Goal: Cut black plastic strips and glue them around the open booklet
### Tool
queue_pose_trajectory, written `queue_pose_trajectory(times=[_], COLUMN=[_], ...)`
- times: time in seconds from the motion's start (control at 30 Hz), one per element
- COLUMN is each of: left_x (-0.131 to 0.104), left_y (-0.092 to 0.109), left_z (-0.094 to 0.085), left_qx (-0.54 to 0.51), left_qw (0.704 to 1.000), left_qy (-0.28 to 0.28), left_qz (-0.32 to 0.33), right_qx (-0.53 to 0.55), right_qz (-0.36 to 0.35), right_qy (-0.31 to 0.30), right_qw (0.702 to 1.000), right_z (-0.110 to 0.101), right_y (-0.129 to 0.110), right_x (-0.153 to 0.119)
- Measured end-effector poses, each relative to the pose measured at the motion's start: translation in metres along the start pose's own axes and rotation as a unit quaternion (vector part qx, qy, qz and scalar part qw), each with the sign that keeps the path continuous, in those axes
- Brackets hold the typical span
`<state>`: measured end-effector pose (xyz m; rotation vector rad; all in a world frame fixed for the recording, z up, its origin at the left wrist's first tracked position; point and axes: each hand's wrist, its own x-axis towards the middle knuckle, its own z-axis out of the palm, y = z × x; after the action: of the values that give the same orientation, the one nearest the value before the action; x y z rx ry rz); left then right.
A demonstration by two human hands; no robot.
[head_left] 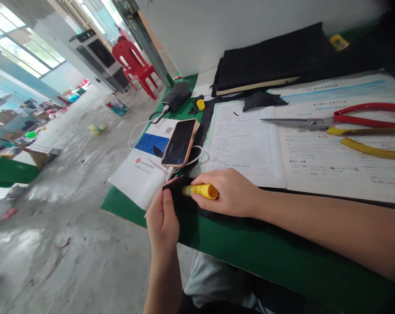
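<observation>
A yellow glue stick [203,191] with a printed label is being held nearly level, its round end facing right and its grayish tip pointing left over a black cloth piece [176,184]. This cloth is also being held, extending leftward at the near side, its right outline blurring into shadow.

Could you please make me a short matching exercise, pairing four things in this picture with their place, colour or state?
Column one
1. yellow tube
2. phone
3. scissors
4. chair

Column two
A. lying on the printed pages
B. red, standing on the floor
C. held in the right hand
D. lying with its dark screen facing up

Right pairs: 1-C, 2-D, 3-A, 4-B
</observation>
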<state>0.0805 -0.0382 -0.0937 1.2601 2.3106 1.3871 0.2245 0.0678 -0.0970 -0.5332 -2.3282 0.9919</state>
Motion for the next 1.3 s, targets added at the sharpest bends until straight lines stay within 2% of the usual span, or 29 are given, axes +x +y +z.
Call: queue_pose_trajectory(times=[0.17,0.3,0.47,0.6,0.73,0.8,0.87,0.97,1.07,1.2,1.3], left_x=[0.002,0.004,0.008,0.01,0.008,0.006,0.004,0.0,-0.003,-0.006,-0.008], left_y=[-0.003,-0.009,-0.012,-0.011,-0.018,-0.021,-0.021,-0.016,-0.012,-0.018,-0.025], left_z=[-0.001,0.0,0.001,0.002,0.002,0.001,0.0,-0.004,-0.011,-0.022,-0.025], left_qx=[-0.002,-0.034,0.021,0.013,0.037,0.058,0.065,0.064,0.071,0.124,0.164], left_qw=[1.0,0.995,0.987,0.99,0.996,0.997,0.996,0.992,0.981,0.954,0.93], left_qy=[-0.025,-0.079,-0.112,-0.109,-0.062,-0.033,-0.026,-0.053,-0.101,-0.162,-0.202], left_qz=[0.018,0.044,0.115,0.093,0.057,0.044,0.05,0.096,0.148,0.219,0.26], right_qx=[0.01,0.017,0.019,-0.006,0.023,0.079,0.147,0.225,0.285,0.366,0.386], right_qz=[0.002,-0.011,-0.029,-0.038,-0.026,-0.017,-0.002,0.074,0.151,0.191,0.197], right_qy=[-0.061,-0.076,-0.084,-0.097,-0.041,0.0,0.042,0.138,0.226,0.254,0.255], right_qw=[0.998,0.997,0.996,0.995,0.999,0.997,0.988,0.962,0.919,0.874,0.864], right_z=[0.001,0.0,-0.002,-0.001,-0.003,-0.006,-0.011,-0.016,-0.017,-0.016,-0.016], right_y=[0.001,0.003,0.004,0.002,-0.001,-0.002,-0.002,0.002,0.01,0.019,0.021], right_x=[0.002,0.002,0.003,0.002,-0.001,-0.003,-0.003,0.0,0.006,0.013,0.015])
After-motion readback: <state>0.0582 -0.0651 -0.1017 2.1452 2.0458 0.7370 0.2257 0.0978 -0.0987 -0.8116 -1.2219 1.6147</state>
